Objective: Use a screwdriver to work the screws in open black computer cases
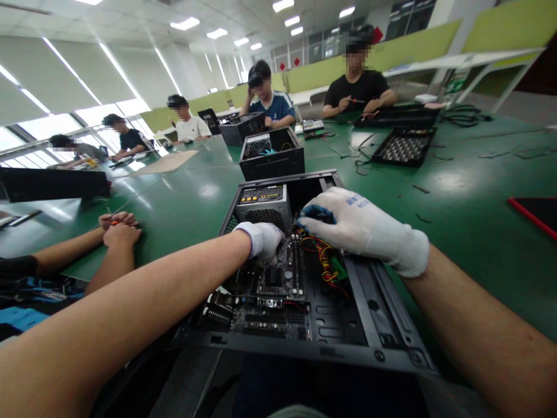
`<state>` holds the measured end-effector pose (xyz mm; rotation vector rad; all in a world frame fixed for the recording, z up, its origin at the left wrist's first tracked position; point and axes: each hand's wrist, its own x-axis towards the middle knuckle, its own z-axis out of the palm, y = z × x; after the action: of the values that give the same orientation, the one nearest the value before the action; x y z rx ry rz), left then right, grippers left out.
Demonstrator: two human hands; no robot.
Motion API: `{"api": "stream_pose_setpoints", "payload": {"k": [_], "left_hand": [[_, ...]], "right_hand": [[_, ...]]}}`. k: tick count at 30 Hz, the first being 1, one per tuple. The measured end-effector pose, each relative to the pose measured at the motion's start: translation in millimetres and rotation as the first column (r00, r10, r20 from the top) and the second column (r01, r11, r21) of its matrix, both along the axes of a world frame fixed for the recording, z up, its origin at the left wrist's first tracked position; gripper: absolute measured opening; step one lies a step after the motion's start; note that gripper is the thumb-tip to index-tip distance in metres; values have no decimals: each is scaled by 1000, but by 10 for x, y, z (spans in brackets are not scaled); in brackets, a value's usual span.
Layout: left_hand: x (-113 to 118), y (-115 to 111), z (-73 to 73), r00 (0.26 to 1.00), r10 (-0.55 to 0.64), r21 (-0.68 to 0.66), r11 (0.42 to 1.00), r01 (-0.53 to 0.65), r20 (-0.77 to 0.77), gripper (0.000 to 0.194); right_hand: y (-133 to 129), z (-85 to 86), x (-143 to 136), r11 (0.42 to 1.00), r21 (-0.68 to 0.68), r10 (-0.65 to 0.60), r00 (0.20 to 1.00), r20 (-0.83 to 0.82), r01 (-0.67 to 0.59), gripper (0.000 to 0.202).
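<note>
An open black computer case (348, 354) lies tilted in front of me, its inside facing up. Within it are a motherboard (278, 281) and a grey power supply (265, 203) with a yellow-and-black label. My left hand (265, 241), in a white glove, reaches down to the board beside the power supply; its fingers are curled and their tips hidden. My right hand (348, 223), gloved in white with blue fingertips, is closed on the power cables (324, 255) at the case's far right. Red, yellow and black wires hang below it.
Another opened case (272, 154) stands just beyond mine on the green table (191, 203). At left, a co-worker's clasped hands (119, 226) rest near the edge. Farther right lie a black panel (404, 145), loose cables (465, 115) and a red-edged black mat (537, 215).
</note>
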<state>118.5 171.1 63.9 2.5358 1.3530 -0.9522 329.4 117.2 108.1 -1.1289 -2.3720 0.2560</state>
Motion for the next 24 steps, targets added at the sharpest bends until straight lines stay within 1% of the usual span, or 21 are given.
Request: {"api": "stream_pose_setpoints", "payload": {"k": [5, 7, 8, 10, 11, 12, 14, 15, 17, 19, 20, 22, 24], "left_hand": [[9, -27, 93, 994, 11, 33, 999, -14, 112, 76], [6, -45, 146, 985, 21, 56, 998, -31, 171, 79], [0, -57, 172, 979, 24, 70, 997, -39, 204, 76], [-19, -87, 221, 961, 21, 97, 994, -50, 276, 66], [-30, -104, 245, 950, 14, 106, 993, -50, 313, 58], [-40, -123, 270, 937, 5, 114, 992, -47, 350, 51], [-52, -164, 323, 906, -21, 131, 991, -38, 422, 41], [-52, -188, 354, 889, -35, 142, 989, -35, 456, 40], [-46, -250, 428, 854, -60, 169, 985, -33, 517, 41], [-47, -343, 518, 822, -84, 194, 980, -33, 563, 42], [-59, -404, 570, 804, -101, 211, 977, -31, 586, 42], [-123, -563, 683, 762, -149, 255, 967, -23, 631, 41], [-247, -771, 805, 721, -206, 307, 952, -10, 662, 39]], "right_hand": [[-14, 20, -6, 1000, 17, -19, 999, -46, 19, 40], [-44, 16, 5, 999, 17, -29, 996, -90, 30, 39], [-73, 0, 22, 999, 12, -49, 990, -129, 51, 38], [-163, -78, 95, 991, -28, -137, 960, -246, 134, 42], [-223, -143, 150, 977, -67, -213, 924, -318, 202, 48], [-290, -224, 216, 954, -132, -300, 877, -376, 270, 56], [-433, -416, 364, 879, -308, -470, 771, -430, 364, 76], [-502, -516, 435, 843, -381, -525, 733, -432, 379, 86], [-621, -694, 546, 813, -480, -542, 728, -420, 329, 92], [-707, -817, 598, 809, -543, -499, 749, -436, 224, 88], [-736, -856, 602, 812, -561, -470, 750, -465, 161, 85], [-771, -895, 583, 823, -565, -427, 719, -548, 58, 78], [-783, -898, 547, 835, -551, -406, 681, -610, 4, 78]]}}
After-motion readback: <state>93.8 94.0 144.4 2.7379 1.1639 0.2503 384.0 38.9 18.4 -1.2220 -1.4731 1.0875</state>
